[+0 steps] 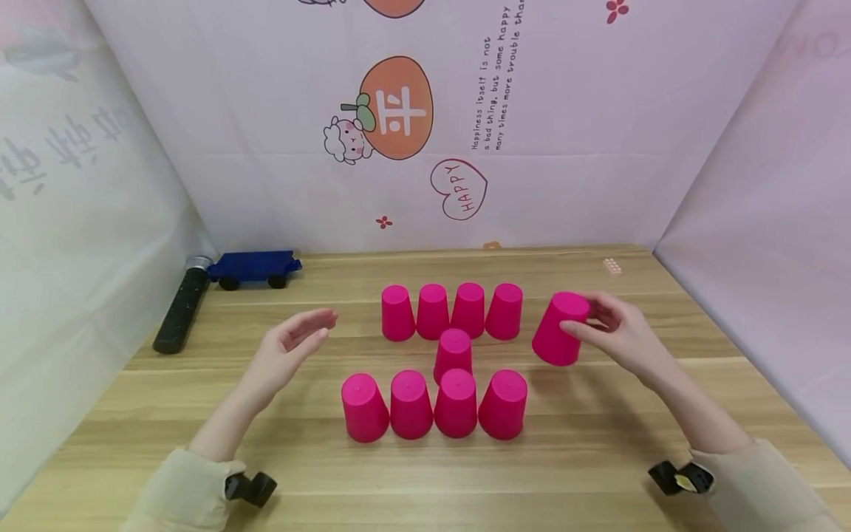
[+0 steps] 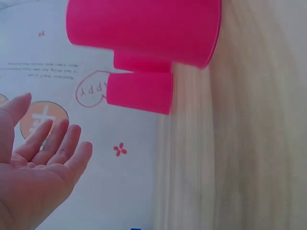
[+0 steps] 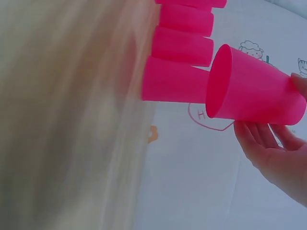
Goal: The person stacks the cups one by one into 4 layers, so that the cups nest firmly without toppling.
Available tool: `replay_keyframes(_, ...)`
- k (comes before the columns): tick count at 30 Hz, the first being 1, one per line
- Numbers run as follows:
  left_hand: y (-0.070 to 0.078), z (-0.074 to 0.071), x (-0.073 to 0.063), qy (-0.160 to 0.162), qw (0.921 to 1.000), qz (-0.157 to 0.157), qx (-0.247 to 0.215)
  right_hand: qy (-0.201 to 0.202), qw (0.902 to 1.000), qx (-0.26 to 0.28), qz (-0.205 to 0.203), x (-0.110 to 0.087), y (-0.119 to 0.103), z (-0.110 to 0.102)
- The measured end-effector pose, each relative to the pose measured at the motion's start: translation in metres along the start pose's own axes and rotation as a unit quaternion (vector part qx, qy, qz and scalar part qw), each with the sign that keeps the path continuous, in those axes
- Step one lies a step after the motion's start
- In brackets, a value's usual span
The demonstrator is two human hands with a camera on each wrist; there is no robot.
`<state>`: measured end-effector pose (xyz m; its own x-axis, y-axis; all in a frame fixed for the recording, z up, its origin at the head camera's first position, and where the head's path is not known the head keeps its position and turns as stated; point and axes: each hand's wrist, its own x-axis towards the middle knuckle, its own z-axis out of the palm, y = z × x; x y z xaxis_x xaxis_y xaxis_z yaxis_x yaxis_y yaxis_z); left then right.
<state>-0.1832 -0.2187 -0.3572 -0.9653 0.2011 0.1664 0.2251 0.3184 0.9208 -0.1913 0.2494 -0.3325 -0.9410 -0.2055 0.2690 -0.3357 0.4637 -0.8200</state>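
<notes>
Here, the right hand grips a pink cup, well apart from the relaxed, empty left hand.

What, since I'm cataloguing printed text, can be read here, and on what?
"Happiness itself is not / a bad thing, but some happy… / many times more trouble tha…": white printed fabric backdrop, cut off above.
"HAPPY": red-outlined heart.
Apparently "平", sideways: orange round fruit drawing.
Too faint to read: grey lettering on the left white fabric wall; pale letters on the right one.
</notes>
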Motion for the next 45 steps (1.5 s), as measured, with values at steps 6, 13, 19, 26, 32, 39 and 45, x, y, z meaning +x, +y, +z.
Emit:
replay_keyframes(6, 0.008, 0.009, -0.027, -0.007, 0.9998, -0.004, -0.018, 0.019, 0.9998, -0.001, 0.004, 0.031, -0.013, 0.008)
replay_keyframes(13, 0.011, 0.022, -0.042, -0.016, 0.999, 0.011, -0.04, 0.044, 0.9982, -0.027, 0.028, 0.059, -0.028, 0.02)
replay_keyframes(19, 0.006, 0.03, -0.047, -0.026, 0.9993, 0.021, -0.02, 0.036, 0.9984, -0.029, 0.032, 0.082, -0.031, 0.032)
replay_keyframes(26, 0.005, 0.041, -0.045, -0.052, 0.9985, 0.016, -0.006, 0.021, 0.9993, -0.019, 0.022, 0.102, -0.024, 0.044)
replay_keyframes(32, 0.005, 0.046, -0.044, -0.066, 0.9976, -0.017, 0.0, 0.014, 0.9995, -0.015, 0.022, 0.105, -0.023, 0.05)
replay_keyframes(39, 0.007, 0.049, -0.044, -0.071, 0.9964, -0.044, 0.014, 0.007, 0.9994, -0.019, 0.03, 0.107, -0.024, 0.053)
replay_keyframes(45, 0.005, 0.05, -0.044, -0.077, 0.9959, -0.045, 0.014, 0.01, 0.9995, -0.017, 0.025, 0.111, -0.02, 0.055)
